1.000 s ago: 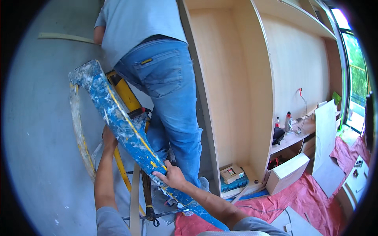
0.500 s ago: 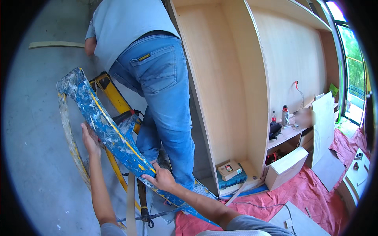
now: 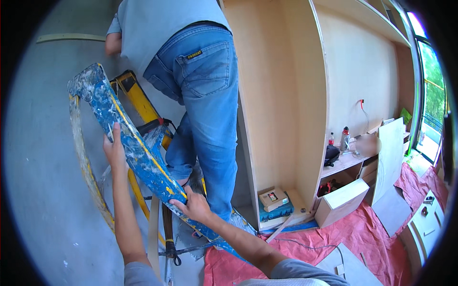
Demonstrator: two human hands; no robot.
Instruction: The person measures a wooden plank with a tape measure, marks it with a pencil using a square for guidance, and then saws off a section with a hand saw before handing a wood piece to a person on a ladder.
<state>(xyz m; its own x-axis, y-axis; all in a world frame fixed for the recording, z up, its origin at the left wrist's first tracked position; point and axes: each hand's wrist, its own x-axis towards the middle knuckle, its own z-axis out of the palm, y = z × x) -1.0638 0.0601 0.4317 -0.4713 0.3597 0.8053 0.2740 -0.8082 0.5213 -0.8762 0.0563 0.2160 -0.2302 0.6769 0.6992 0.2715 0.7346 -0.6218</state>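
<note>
A paint-spattered blue stepladder (image 3: 131,131) with yellow edges leans across the left half of the view. My left hand (image 3: 115,148) grips its left edge, thumb up along the blue face and the other fingers mostly hidden behind. Lower down, my right hand (image 3: 193,205) is closed around the right edge of the same blue rail. Just beyond, a co-worker (image 3: 200,90) in blue jeans and a light shirt stands on the ladder, facing the wall. Both of that person's hands are out of sight.
A tall open wooden cabinet (image 3: 276,95) stands to the right, with a box (image 3: 273,199) on a teal case (image 3: 276,213) in its base. Red sheeting (image 3: 305,257) covers the floor, crossed by a cable. A pale panel (image 3: 389,157) leans farther right, near bottles on a shelf.
My left hand has moved up from beside the ladder onto its rail and closed on it. My right hand keeps its hold. The view has shifted slightly.
</note>
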